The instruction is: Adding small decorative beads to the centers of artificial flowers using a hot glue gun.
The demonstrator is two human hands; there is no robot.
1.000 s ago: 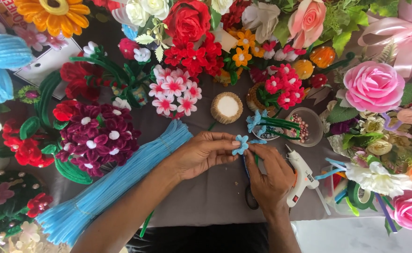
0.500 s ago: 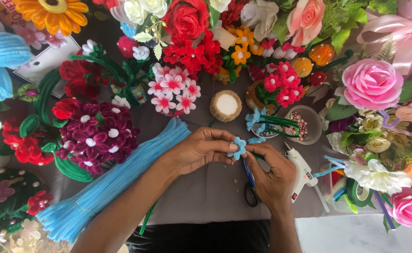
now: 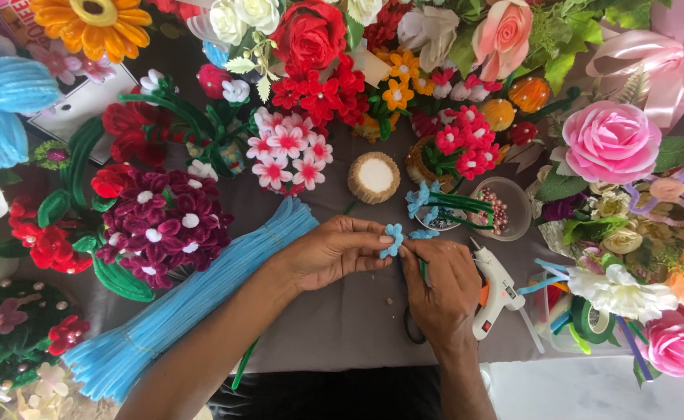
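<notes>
A small light-blue pipe-cleaner flower point(image 3: 392, 236) sits between my two hands over the grey table point(image 3: 342, 327). My left hand point(image 3: 334, 250) pinches its petals from the left with thumb and fingers. My right hand point(image 3: 441, 285) meets it from the right, fingertips on the flower's edge and on its thin green stem, which runs down under the palm. Scissors point(image 3: 413, 334) lie half hidden beneath my right hand.
A long bundle of light-blue pipe cleaners point(image 3: 179, 303) lies at the left. A white glue gun point(image 3: 496, 289) rests right of my hand. Behind are a small round pot point(image 3: 374, 177), a glass bead bowl point(image 3: 505, 208), finished blue flowers point(image 3: 427, 198) and many craft bouquets all round.
Both hands have stayed close together on the blue flower, shifting it slightly and turning it; the right fingers have closed nearer to the petals.
</notes>
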